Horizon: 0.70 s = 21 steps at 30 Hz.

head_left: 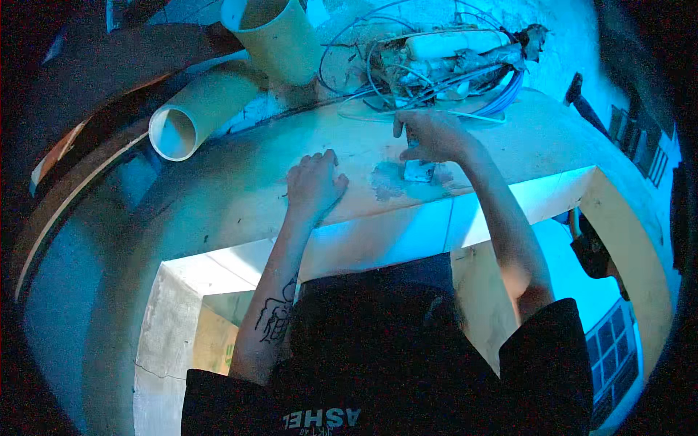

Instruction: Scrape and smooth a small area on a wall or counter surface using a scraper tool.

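Observation:
On a pale, smooth surface (349,156), my right hand (432,136) grips a short upright tool with a broad, flat, pale end (419,171); whether it is a scraper or a brush I cannot tell. That end touches the surface within a dark, blotchy patch (389,180). To the left, my left hand (314,180) leans on the same surface, its fingers loosely bent and apart, with nothing visible in it. The fingers round the tool hide much of its handle.
Beyond my right hand lies a tangled heap of cables (451,73). Two wide pale pipes, one standing (287,43) and one lying (207,109), are at the far left. Nearer me, the surface ends at a bright edge (378,236) above an opening.

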Each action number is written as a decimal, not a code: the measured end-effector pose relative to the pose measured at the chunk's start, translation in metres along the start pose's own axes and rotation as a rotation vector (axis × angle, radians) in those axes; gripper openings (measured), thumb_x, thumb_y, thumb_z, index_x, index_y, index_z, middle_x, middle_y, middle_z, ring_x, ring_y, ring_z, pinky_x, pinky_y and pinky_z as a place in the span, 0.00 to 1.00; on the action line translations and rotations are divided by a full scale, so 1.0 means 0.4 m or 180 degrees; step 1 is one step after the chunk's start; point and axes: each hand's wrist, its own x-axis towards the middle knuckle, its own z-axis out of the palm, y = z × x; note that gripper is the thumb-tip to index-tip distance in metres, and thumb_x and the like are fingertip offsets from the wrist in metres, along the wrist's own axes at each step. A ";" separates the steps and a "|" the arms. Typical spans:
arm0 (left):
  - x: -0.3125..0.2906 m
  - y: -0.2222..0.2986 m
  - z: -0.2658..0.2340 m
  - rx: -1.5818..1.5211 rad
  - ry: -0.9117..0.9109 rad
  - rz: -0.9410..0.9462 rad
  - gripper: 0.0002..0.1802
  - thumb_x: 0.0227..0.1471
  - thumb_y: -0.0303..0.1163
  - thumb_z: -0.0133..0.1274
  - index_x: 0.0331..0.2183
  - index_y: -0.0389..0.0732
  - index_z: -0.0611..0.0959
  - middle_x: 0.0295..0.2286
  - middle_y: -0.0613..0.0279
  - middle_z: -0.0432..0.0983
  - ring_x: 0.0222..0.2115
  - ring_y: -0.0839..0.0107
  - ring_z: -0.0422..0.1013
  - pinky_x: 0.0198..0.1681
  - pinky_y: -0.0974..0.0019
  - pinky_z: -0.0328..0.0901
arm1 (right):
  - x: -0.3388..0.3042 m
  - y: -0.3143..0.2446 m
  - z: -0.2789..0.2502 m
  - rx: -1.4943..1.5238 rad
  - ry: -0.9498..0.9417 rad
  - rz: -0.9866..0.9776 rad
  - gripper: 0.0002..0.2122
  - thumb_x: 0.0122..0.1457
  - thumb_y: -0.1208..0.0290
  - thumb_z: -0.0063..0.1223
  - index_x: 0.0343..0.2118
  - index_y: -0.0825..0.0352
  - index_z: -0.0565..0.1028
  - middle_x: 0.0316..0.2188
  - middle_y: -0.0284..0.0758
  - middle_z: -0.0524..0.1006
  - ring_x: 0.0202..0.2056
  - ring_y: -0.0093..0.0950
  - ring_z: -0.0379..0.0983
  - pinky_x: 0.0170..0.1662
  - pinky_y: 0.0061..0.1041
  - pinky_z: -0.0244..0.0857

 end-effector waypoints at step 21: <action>-0.113 0.019 0.026 -0.0087 0.1318 0.0468 0.17 0.36 0.45 0.51 0.24 0.41 0.73 0.22 0.60 0.64 0.26 0.64 0.62 0.27 0.61 0.54 | -0.010 -0.077 0.102 -0.0180 -0.0411 -0.0683 0.08 0.42 0.77 0.50 0.25 0.58 0.78 0.22 0.38 0.75 0.27 0.36 0.72 0.32 0.33 0.65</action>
